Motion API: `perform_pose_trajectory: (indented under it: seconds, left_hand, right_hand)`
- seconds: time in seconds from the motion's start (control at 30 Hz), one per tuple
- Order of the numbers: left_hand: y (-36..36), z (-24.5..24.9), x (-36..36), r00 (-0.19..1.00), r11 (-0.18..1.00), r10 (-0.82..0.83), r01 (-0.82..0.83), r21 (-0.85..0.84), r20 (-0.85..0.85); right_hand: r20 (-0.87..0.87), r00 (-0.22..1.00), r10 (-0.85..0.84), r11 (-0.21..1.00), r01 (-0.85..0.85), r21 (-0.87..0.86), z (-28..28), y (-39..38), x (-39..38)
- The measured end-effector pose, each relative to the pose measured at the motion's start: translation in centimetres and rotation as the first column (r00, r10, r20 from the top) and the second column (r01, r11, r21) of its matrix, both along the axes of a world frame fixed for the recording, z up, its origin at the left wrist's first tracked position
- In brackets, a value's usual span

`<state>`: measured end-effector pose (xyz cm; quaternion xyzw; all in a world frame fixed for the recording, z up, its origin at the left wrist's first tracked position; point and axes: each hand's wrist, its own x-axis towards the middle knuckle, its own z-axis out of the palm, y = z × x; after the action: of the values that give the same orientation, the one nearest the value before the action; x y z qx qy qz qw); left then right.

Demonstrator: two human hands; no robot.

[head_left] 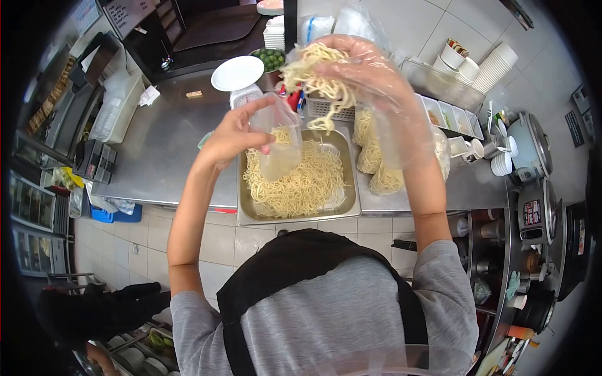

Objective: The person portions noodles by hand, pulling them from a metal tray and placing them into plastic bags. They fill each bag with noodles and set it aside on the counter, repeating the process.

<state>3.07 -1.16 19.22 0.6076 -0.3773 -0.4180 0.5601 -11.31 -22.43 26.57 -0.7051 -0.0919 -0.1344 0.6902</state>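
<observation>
Loose yellow noodles (307, 182) fill much of a rectangular metal tray (354, 188) at the counter's front edge. Above its left side, my left hand (241, 135) grips a clear plastic bag (282, 160) between thumb and fingers; some noodles show in or behind it. My right hand (351, 59), covered by a clear plastic glove, is raised over the tray's far side. Its fingers close on a clump of noodles (316, 78), with strands dangling below. Several bagged noodle portions (370, 156) lie right of the tray, partly hidden by my right forearm.
A kitchen scale (246, 97) carrying a white plate (237, 73) stands behind the tray. Green limes (269, 60) fill a container beyond it. Stacked cups (495, 69) and a rice cooker (530, 144) are to the right. A person in black (100, 313) is at lower left.
</observation>
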Motion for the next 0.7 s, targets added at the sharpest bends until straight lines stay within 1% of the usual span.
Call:
perform_pose_trajectory:
  seconds: [0.03, 0.07, 0.1, 0.13, 0.2, 0.23, 0.27, 0.3, 0.37, 0.4, 0.43, 0.53, 0.57, 0.67, 0.7]
  left_hand:
    - [-0.4, -0.4, -0.1, 1.0, 1.0, 0.006, -0.006, -0.002, -0.016]
    - [-0.6, -0.4, -0.3, 0.999, 1.0, 0.014, -0.014, -0.004, -0.032]
    - [-0.8, -0.3, -0.8, 0.997, 0.995, 0.011, -0.018, -0.095, -0.072]
    - [-0.9, -0.1, -0.8, 0.997, 0.995, 0.019, -0.025, -0.093, -0.073]
    - [-1.1, 0.0, -0.7, 0.996, 0.995, 0.035, -0.042, -0.089, -0.079]
    - [-1.1, 0.1, -0.7, 0.997, 0.995, 0.023, -0.03, -0.098, -0.073]
    - [-1.1, 0.2, -0.6, 0.998, 0.994, 0.01, -0.017, -0.108, -0.066]
    - [-1.1, 0.3, -0.6, 0.998, 0.993, -0.003, -0.004, -0.116, -0.059]
    - [-1.2, 0.1, -0.7, 0.999, 0.999, -0.038, 0.038, -0.019, 0.004]
    - [-1.3, -0.1, -0.8, 0.998, 0.998, -0.06, 0.059, 0.032, 0.034]
    - [-1.3, -0.2, -0.8, 0.998, 0.998, -0.052, 0.051, 0.032, 0.031]
    - [-1.6, -0.4, -0.7, 1.0, 1.0, -0.011, 0.011, 0.013, 0.01]
    - [-1.6, -0.4, -0.6, 1.0, 1.0, 0.013, -0.013, -0.002, -0.012]
    - [-1.4, -0.1, -0.2, 0.998, 0.999, 0.041, -0.042, -0.018, -0.055]
    - [-1.3, -0.1, 0.0, 0.997, 0.999, 0.041, -0.042, -0.018, -0.067]
  right_hand:
    - [-0.058, 0.998, 0.005, 0.994, 0.001, 0.112, -0.6, -0.2, 0.7]
    - [-0.095, 0.992, -0.08, 0.984, 0.093, 0.15, -0.9, 0.8, 1.0]
    - [-0.136, 0.978, -0.16, 0.966, 0.184, 0.185, -1.3, 2.6, 1.0]
    - [-0.181, 0.955, -0.235, 0.937, 0.272, 0.218, -1.9, 4.2, 1.0]
    - [-0.183, 0.97, -0.157, 0.919, 0.211, 0.332, -4.5, 5.7, 1.2]
    - [-0.133, 0.974, -0.186, 0.973, 0.201, 0.11, -7.2, 5.3, 2.3]
    - [-0.077, 0.976, -0.204, 0.974, 0.195, -0.119, -7.8, 5.5, 3.0]
    - [-0.157, 0.986, -0.058, 0.907, -0.013, -0.42, -7.7, 4.6, 3.0]
    - [-0.22, 0.965, -0.143, 0.741, -0.043, -0.671, -7.5, 4.6, 3.8]
    - [-0.235, 0.94, -0.249, 0.588, -0.046, -0.807, -7.2, 4.4, 3.8]
    - [-0.237, 0.909, -0.344, 0.411, -0.081, -0.908, -6.1, 4.5, 3.7]
    - [-0.358, 0.876, -0.325, 0.294, -0.266, -0.918, -3.2, 3.7, 6.2]
    - [-0.304, 0.907, -0.292, 0.258, -0.231, -0.938, 0.0, 4.4, 5.1]
    - [-0.116, 0.983, -0.144, 0.362, -0.057, -0.93, 2.2, 4.1, 4.8]
    - [-0.14, 0.973, -0.181, 0.381, -0.062, -0.923, 3.0, 4.3, 4.4]
